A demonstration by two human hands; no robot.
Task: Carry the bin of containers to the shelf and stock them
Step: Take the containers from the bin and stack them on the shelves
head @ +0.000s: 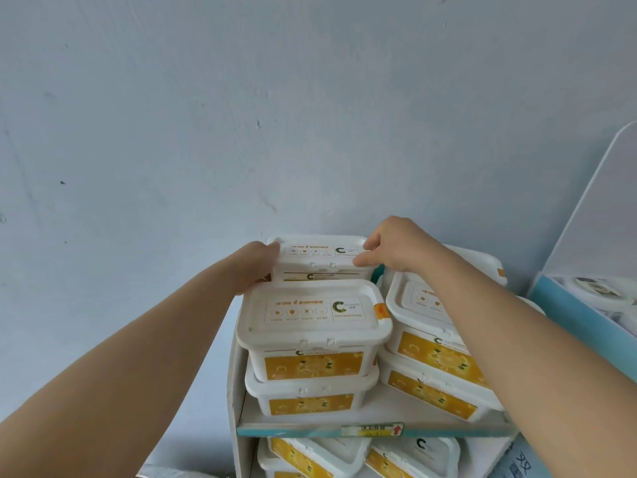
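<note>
A white lidded container [322, 255] with a yellow label sits at the back of the top shelf, on other containers. My left hand [253, 265] grips its left end and my right hand [393, 248] grips its right end, thumb at the front edge. In front of it is a stack of two identical containers [312, 326]. To the right, more of the same containers [434, 343] are stacked under my right forearm. The bin is not in view.
The white shelf unit has a teal front edge [303, 432] with a price tag [372, 430]. Several containers [324, 455] lie on the shelf below. A pale wall [241, 115] stands behind. Another white and blue shelf [586, 305] stands to the right.
</note>
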